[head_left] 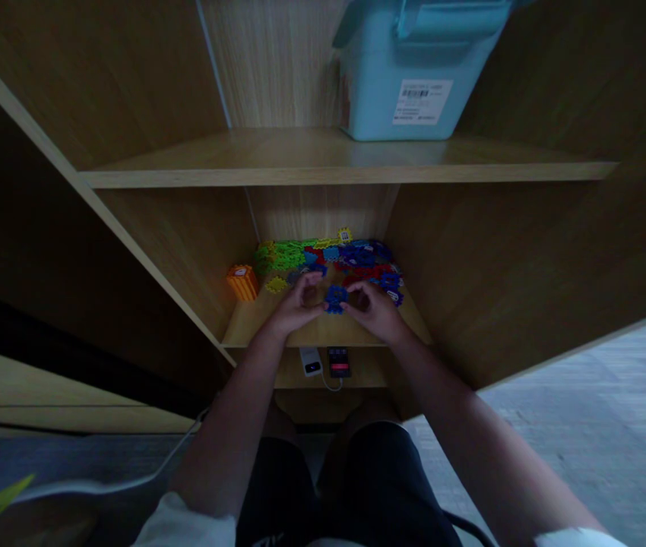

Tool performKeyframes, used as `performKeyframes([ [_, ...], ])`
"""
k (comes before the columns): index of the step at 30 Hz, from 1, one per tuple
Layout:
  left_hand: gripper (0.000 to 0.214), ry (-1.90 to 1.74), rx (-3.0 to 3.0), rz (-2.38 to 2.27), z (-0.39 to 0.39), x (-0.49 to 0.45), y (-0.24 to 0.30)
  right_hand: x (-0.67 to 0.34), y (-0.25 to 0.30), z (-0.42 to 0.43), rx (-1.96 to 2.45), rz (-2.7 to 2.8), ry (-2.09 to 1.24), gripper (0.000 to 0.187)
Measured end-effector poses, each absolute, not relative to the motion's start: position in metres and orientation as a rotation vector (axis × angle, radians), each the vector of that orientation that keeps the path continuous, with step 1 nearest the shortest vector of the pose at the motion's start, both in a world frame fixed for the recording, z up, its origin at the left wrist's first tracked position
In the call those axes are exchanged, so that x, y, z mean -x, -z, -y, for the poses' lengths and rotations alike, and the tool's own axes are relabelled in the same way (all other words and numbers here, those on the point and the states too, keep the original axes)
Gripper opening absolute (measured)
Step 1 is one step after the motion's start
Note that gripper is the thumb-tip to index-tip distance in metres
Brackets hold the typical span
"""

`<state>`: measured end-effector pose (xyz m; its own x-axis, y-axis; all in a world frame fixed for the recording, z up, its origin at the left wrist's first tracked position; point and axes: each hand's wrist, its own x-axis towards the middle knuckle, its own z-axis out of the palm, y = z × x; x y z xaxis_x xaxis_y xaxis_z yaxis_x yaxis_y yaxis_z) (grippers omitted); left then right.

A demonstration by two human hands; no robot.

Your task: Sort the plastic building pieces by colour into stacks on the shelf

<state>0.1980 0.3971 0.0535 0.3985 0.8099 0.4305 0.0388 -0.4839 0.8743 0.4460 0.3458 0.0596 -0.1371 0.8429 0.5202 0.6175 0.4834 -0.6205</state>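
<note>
One blue piece (335,298), seemingly flat.

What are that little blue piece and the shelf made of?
The blue piece, held between the left hand and the right hand, looks like hard plastic: bright, even colour and toothed, moulded edges. The shelf looks like wood or wood-look board: pale tan with fine grain lines, matte. Which, I can't tell.
</note>
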Motion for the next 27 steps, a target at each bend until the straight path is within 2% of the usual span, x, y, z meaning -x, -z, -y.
performKeyframes([
  [3,0.084,-1.018,-1.917,-0.692,-0.397,-0.196,-0.052,-0.447,-0.056,-0.350,1.210,1.851,-0.373,0.032],
  [11,0.088,-0.931,-2.087,-0.832,-0.388,-0.198,-0.059,-0.447,-0.056,-0.350,1.218,1.935,-0.365,0.030],
  [27,0.073,-0.964,-2.105,-0.921,-0.386,-0.202,-0.057,-0.444,-0.063,-0.347,1.238,2.004,-0.354,0.029],
])
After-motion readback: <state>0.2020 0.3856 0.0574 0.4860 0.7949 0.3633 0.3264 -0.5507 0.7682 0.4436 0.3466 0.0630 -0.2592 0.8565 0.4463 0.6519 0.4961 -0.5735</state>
